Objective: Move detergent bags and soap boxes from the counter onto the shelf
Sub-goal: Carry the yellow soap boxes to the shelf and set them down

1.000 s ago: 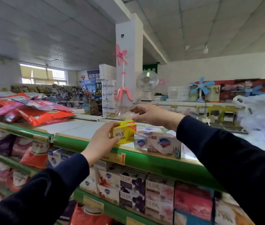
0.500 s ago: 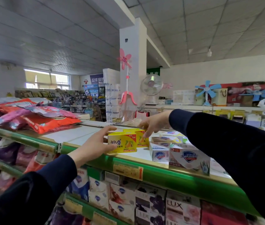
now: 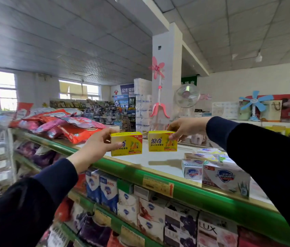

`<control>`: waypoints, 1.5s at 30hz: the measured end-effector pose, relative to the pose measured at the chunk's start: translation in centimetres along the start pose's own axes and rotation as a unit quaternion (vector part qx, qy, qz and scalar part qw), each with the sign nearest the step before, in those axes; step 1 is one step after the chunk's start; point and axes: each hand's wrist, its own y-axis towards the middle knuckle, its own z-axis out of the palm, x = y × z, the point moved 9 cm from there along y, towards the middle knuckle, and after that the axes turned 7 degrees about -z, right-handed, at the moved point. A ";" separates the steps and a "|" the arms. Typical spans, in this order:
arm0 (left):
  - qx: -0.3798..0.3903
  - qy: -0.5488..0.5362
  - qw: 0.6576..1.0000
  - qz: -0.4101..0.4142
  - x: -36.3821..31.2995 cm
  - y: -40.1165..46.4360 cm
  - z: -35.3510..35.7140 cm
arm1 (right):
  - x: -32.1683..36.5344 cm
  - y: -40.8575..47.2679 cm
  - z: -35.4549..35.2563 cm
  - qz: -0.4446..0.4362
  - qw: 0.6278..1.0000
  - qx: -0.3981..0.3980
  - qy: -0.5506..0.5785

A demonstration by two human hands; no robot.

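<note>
Mid-frame, left hand (image 3: 94, 148) and right hand (image 3: 185, 128) each pinch a yellow soap box (image 3: 126, 143), second box (image 3: 162, 141), lifted clear of the counter (image 3: 158, 161) for shelving.

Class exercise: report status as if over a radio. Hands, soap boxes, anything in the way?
Left hand grips one yellow soap box. Right hand grips the other. Both lifted above the top shelf. Nothing between them.

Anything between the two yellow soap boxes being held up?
Nothing: in the head view a narrow bare gap separates the left yellow box and right yellow box; only background shows through.
</note>
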 end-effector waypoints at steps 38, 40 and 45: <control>-0.592 0.262 0.700 -0.301 -25.3 -87.0 -25.5 | 69.1 -35.9 32.0 -0.658 0.636 0.356 0.188; -0.607 0.287 0.671 -0.315 -28.7 -92.0 -24.3 | 72.3 -41.3 32.7 -0.672 0.610 0.372 0.194; -0.642 0.310 0.613 -0.340 -36.0 -102.9 -21.5 | 78.6 -53.9 34.1 -0.710 0.546 0.399 0.194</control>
